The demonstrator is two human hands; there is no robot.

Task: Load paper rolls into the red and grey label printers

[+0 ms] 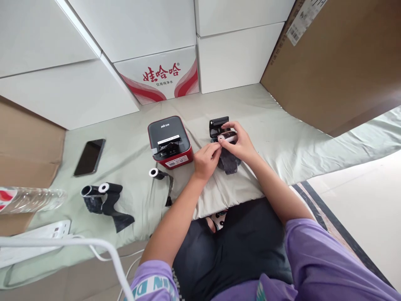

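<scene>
Ribbon roll pinched in my right hand, just in front of the black cartridge; my left hand grips its dark tail. All on a pale green sheet, boxes walling the back, bare floor to the right. One red printer, one phone, two spare rolls to the left.

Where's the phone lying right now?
The black phone lies face up on the pale green cloth, far left of the head view, left of the red and black printer.
</scene>
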